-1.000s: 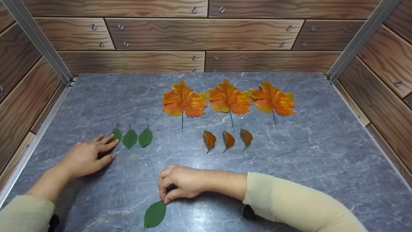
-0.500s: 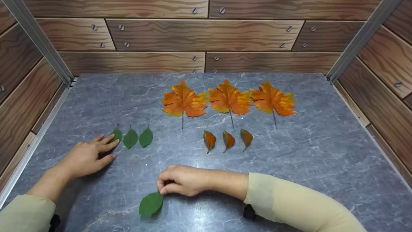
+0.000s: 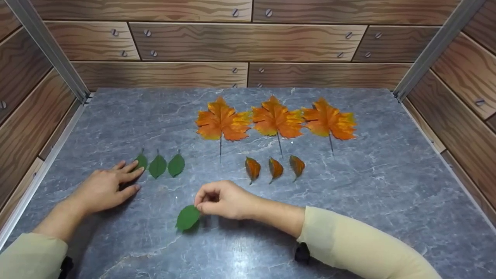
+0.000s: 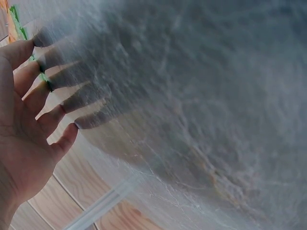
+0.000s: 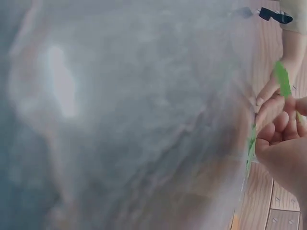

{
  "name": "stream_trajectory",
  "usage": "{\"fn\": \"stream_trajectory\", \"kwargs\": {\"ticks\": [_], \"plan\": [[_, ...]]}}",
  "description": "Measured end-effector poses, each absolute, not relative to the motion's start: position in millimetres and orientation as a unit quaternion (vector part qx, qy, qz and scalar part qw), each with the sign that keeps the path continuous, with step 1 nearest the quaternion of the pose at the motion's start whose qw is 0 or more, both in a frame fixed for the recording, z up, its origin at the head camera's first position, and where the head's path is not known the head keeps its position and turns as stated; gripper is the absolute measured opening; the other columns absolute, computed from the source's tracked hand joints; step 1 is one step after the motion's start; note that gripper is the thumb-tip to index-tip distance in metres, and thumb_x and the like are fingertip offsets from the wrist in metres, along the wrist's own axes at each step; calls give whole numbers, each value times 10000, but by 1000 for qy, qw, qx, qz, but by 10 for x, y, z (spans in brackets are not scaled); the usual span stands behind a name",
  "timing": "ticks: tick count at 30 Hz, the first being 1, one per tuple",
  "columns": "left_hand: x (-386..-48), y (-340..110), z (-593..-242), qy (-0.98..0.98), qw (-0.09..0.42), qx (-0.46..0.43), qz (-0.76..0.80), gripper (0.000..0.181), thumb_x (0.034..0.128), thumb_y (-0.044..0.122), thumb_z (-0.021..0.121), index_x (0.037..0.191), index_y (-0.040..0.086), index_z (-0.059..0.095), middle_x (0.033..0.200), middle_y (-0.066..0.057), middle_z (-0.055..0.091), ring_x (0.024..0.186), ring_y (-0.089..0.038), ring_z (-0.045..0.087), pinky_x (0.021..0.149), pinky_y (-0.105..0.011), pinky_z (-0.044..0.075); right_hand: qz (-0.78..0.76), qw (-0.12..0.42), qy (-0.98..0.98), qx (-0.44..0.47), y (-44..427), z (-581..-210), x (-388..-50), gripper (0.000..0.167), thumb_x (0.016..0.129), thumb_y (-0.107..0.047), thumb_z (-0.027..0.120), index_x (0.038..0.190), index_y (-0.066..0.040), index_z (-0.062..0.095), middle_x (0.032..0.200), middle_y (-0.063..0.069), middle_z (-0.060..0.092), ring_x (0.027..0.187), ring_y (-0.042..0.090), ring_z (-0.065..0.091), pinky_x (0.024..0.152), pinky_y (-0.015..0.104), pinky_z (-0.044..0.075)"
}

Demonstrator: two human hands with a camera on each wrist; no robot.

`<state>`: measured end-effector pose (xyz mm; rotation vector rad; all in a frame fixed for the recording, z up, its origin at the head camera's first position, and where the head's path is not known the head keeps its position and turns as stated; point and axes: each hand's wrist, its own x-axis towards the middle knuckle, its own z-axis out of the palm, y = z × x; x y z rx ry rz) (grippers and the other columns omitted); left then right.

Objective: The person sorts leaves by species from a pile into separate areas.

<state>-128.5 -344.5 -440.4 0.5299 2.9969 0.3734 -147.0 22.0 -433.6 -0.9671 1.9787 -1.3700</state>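
Note:
Between thumb and fingertips my right hand (image 3: 226, 199) pinches a green leaf (image 3: 188, 217) by its end, a little above the table; the leaf points down and left. In the right wrist view that same leaf (image 5: 282, 79) shows above the curled fingers. My left hand (image 3: 106, 188) rests with spread fingers, its fingertips touching the leftmost green leaf (image 3: 141, 161) and partly covering it. Just right of it lie two more green leaves, a middle leaf (image 3: 157, 166) and a right leaf (image 3: 176, 165), stems pointing away.
Three orange maple leaves (image 3: 221, 120) lie in a row at the back of the grey marbled table (image 3: 368, 193). In front of them are three small curled brown-orange leaves (image 3: 276, 169). Wood-patterned panels (image 3: 248, 42) and metal posts (image 3: 50, 54) enclose the table.
My right hand has lifted the green leaf and carried it away from the table's near edge, toward the rows. The left hand stays in place on the leftmost leaf.

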Motion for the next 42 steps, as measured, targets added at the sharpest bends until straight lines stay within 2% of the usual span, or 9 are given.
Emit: {"fn": "stream_trajectory", "kwargs": {"ticks": [4,10,15,19,25,30,34,38,42], "plan": [[-1288,-3446,-4403,977,38,173,120,559,1055,396,643,1533,114,578,1605,-166,474,1448,-526,424,1055,-804,347,-563,262,715,-321,237,-4284,-1525,129,938,-2,683,1027,24,772,902,-80,723,771,48,600,719,206,511],[-1289,-3446,-4402,977,39,173,120,558,1055,396,642,1534,116,578,1608,-165,471,1448,-529,423,1050,-800,352,-629,274,670,-285,237,-4232,-1604,175,945,-26,699,1064,91,747,971,-56,740,828,74,617,768,237,510],[-1284,-3445,-4404,977,34,175,121,552,1049,377,653,1524,101,588,1589,-182,490,1430,-536,444,1047,-806,354,-655,278,651,-265,236,-4174,-1637,107,941,-26,700,1019,16,760,971,-17,732,874,103,636,814,282,521],[-1284,-3443,-4404,977,36,174,122,556,1051,376,651,1527,97,583,1590,-188,486,1430,-542,440,1052,-806,349,-666,270,646,-256,232,-4139,-1667,94,921,3,700,1001,-2,747,956,-5,717,860,118,631,816,281,531],[-1281,-3432,-4394,977,41,169,125,564,1054,391,647,1536,108,575,1604,-177,472,1443,-540,423,1057,-798,346,-686,259,643,-223,209,-4060,-1691,151,886,45,627,913,-79,709,878,14,667,833,130,625,861,296,585],[-1273,-3431,-4382,977,38,169,126,563,1054,395,649,1535,113,576,1601,-172,476,1445,-540,421,1063,-800,342,-716,243,622,-205,177,-3983,-1700,182,872,67,549,882,-73,664,869,43,629,849,137,641,914,374,614],[-1267,-3433,-4381,977,36,168,125,560,1052,396,651,1531,114,581,1598,-174,478,1443,-538,425,1058,-795,351,-723,225,621,-204,158,-3959,-1730,185,861,57,532,884,-79,654,863,30,631,821,128,625,890,340,606],[-1268,-3433,-4383,977,35,170,123,558,1054,395,648,1529,110,582,1599,-177,476,1443,-536,426,1057,-793,354,-722,208,625,-209,145,-3949,-1769,199,861,53,529,970,-27,674,907,31,649,836,140,630,851,302,579],[-1275,-3434,-4389,977,36,172,123,551,1053,379,650,1524,99,586,1594,-180,482,1440,-536,429,1057,-796,353,-722,192,632,-206,126,-3944,-1822,397,836,80,506,1190,12,674,983,44,608,837,141,572,807,282,533]]}}
